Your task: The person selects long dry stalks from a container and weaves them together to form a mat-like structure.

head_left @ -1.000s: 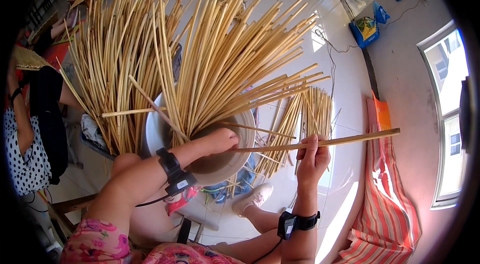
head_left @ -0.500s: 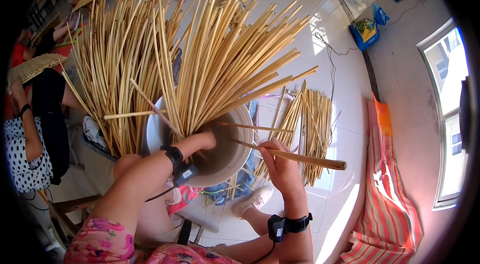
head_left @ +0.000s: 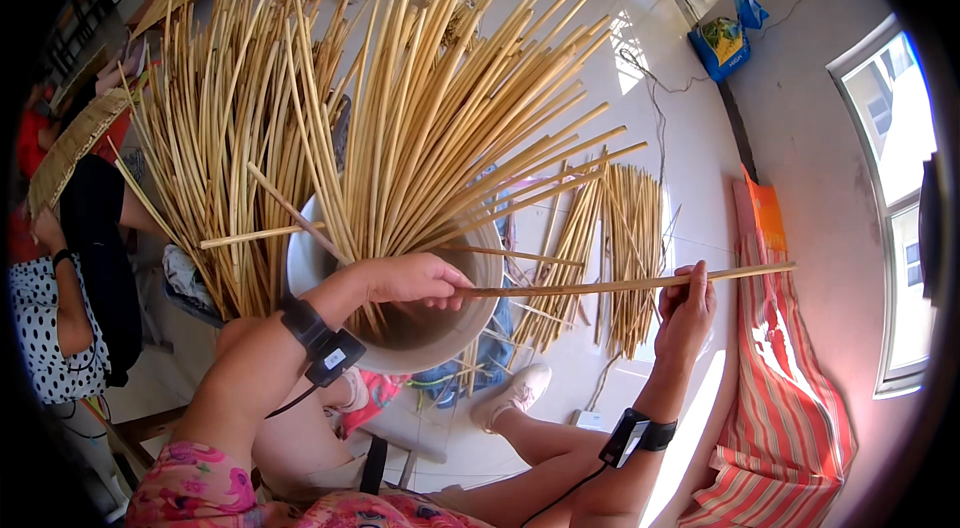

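A long straw-coloured stalk [head_left: 570,288] lies nearly level between my hands, over the right side of a white bucket [head_left: 308,253]. My left hand [head_left: 425,281] pinches its left end above the bucket's mouth. Farther right, my right hand [head_left: 688,313] grips the same stalk between thumb and fingers, with the tip sticking out beyond. A thick sheaf of similar stalks [head_left: 440,118] stands fanned out in the bucket. Their lower ends are partly hidden by my left forearm.
Another large bunch of stalks [head_left: 230,128] stands at the left. More stalks [head_left: 632,258] lie on the floor right of the bucket. A striped cloth [head_left: 775,398] hangs by the right wall. At the far left, a co-worker holds a woven straw piece [head_left: 75,148].
My left hand has come up out of the bucket onto the stalk's left end. My right hand has moved right along with the stalk, which now lies more level.
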`<state>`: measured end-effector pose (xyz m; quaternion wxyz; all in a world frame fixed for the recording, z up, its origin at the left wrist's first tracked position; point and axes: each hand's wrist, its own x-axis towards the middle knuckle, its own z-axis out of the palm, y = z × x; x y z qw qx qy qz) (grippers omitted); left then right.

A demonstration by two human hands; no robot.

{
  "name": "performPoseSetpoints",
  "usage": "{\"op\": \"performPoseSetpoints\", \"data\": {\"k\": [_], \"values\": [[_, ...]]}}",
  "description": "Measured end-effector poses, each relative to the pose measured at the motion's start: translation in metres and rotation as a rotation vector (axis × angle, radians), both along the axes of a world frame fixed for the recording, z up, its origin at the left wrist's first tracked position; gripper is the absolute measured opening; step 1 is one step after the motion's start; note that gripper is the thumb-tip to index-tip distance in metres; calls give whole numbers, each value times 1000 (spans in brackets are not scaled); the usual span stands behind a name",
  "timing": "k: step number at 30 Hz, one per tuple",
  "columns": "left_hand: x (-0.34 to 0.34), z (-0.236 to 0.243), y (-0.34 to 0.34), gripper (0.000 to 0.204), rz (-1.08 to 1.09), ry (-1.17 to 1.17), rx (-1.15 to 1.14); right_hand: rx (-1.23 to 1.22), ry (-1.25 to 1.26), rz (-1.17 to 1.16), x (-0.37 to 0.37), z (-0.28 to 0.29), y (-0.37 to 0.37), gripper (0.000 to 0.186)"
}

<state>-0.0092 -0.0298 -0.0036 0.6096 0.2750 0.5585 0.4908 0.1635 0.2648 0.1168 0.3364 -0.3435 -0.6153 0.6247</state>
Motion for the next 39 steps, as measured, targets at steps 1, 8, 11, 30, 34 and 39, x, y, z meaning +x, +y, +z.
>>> {"op": "performPoseSetpoints", "data": {"k": [1, 8, 11, 30, 34, 39], "values": [[1, 1, 1, 30, 36, -54, -3, -12, 23, 0, 2, -1, 2, 33], [15, 0, 6, 22, 220, -146, -47, 30, 207, 118, -1, 2, -9, 32], [19, -8, 11, 18, 292, -151, -130, 74, 239, 186, -4, 1, -18, 32], [5, 2, 2, 20, 274, -159, -35, 119, 296, 208, -1, 5, -16, 33], [17, -3, 12, 18, 269, 96, -157, 125, 264, 251, -6, 1, -28, 33], [23, -10, 15, 22, 319, 198, -193, 147, 253, 259, -11, 0, -40, 33]]}}
